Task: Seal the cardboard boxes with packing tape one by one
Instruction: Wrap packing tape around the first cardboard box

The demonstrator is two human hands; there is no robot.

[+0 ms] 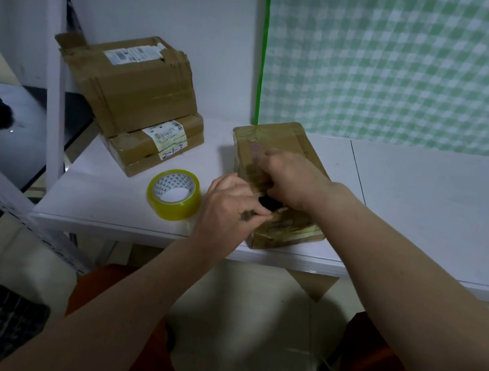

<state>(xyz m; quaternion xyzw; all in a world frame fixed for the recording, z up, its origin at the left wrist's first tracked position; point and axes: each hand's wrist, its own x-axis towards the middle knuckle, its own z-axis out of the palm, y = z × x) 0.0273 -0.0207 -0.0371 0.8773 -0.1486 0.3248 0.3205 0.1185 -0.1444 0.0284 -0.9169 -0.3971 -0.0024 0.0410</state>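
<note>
A flat cardboard box (289, 142) lies near the front edge of the white table (425, 215), with shiny tape strips across its near end. My right hand (291, 180) rests on the box top, fingers curled around a small black object (268, 203) I cannot identify. My left hand (230, 205) pinches at the box's near left edge, just below that object. A yellow-tinted roll of packing tape (174, 194) lies flat on the table, left of my left hand.
Two taped cardboard boxes are stacked at the back left, the upper box (131, 82) tilted on the lower box (159, 146). A white shelf post (54, 88) rises at the left. A green checked cloth (418, 68) hangs behind the table.
</note>
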